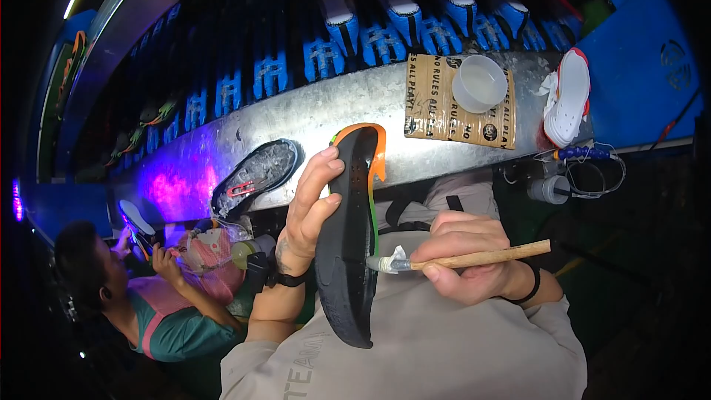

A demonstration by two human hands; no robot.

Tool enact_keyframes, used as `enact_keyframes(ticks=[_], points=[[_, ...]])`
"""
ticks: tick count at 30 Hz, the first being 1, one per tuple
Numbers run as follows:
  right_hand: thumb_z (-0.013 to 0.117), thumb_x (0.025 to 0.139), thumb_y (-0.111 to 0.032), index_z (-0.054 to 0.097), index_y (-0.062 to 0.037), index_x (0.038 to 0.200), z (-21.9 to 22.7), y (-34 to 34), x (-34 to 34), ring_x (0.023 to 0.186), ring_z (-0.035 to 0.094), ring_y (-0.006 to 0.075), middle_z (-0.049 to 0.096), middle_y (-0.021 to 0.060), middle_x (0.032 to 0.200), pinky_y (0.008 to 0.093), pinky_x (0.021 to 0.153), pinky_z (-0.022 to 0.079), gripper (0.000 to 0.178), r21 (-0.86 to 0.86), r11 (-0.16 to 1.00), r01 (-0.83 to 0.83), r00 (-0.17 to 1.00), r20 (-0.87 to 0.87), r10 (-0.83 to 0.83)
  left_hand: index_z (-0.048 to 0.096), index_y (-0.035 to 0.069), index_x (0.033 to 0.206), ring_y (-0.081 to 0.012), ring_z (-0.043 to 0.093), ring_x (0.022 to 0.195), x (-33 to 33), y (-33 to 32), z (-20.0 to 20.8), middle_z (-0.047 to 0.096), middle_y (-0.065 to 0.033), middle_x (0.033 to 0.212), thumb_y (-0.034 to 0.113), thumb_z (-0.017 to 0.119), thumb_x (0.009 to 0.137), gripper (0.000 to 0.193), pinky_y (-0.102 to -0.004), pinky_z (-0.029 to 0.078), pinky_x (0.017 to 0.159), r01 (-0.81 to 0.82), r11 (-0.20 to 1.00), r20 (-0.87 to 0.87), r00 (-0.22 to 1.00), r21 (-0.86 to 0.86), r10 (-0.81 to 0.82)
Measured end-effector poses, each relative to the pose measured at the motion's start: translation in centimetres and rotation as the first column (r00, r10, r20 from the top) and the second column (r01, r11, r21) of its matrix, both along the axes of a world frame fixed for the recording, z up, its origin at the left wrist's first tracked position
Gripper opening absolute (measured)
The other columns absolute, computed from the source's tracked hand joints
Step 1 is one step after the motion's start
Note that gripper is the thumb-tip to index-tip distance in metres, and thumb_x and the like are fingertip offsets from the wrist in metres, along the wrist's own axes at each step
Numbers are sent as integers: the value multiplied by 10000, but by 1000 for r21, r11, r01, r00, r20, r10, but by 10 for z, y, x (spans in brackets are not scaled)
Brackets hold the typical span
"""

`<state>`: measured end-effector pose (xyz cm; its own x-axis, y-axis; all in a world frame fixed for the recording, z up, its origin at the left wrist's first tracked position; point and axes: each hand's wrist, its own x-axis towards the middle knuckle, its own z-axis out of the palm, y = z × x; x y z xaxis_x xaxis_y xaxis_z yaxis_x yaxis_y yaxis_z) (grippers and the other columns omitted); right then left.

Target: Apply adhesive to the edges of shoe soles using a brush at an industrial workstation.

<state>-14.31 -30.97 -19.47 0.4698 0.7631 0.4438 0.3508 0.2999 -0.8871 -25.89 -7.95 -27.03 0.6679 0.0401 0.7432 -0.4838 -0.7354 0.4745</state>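
A black shoe sole [344,248] with an orange and green rim stands lengthwise in front of my chest. My left hand [304,211] is closed round its left edge, fingertips on the black face. In my right hand [466,255] is a brush with a wooden handle [507,255], held almost level. Its pale, coated bristle end meets the right edge of the sole around mid-length. The sole's far end, with the orange rim, reaches over the metal bench.
On the metal bench [355,104], a translucent cup [480,84] stands on a cardboard piece [429,96]. A white sole [570,96] lies right, a dark sole-shaped piece [259,174] left. Behind are blue racks [324,57] with several uppers. At left a co-worker [174,304] holds a sole.
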Motion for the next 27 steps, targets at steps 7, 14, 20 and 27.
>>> enact_keyframes(ticks=[7, 14, 20, 27], points=[[647, 903, -69, 728, 13, 954, -1, -7, -1, 596, 586, 166, 718, 74, 752, 305, 584, 478, 127, 77, 997, 21, 990, -144, -10, 453, 42, 1247, -476, 549, 1285, 7, -3, -6, 514, -286, 1388, -16, 745, 841, 503, -563, 451, 1092, -90, 991, -28, 996, -97, 88], [575, 973, 16, 665, 34, 1183, -17, -3, 5, 726, 673, 208, 740, 134, 869, 322, 661, 521, 229, 134, 946, 295, 952, 48, -303, 552, -45, 1317, -215, 630, 1159, -10, -21, 13, 638, -133, 1261, 26, 827, 788, 600, -363, 490, 1034, -210, 441, -340, 910, -873, -239], [580, 993, -31, 659, 40, 1189, -22, 2, 4, 747, 674, 204, 735, 131, 881, 306, 680, 557, 223, 24, 956, 292, 956, 3, -292, 561, -64, 1282, -214, 657, 1100, -14, -16, 2, 668, -140, 1208, 82, 810, 810, 553, -364, 501, 1012, -241, 230, -303, 909, -943, -288], [570, 966, 24, 649, 33, 1162, -30, -2, 2, 725, 669, 203, 712, 123, 822, 297, 654, 539, 212, -39, 905, 425, 905, 2, -425, 532, -50, 1327, -227, 644, 1158, -15, -9, 3, 662, -126, 1254, 244, 773, 884, 584, -378, 492, 1036, -206, 176, -259, 891, -963, -374]])
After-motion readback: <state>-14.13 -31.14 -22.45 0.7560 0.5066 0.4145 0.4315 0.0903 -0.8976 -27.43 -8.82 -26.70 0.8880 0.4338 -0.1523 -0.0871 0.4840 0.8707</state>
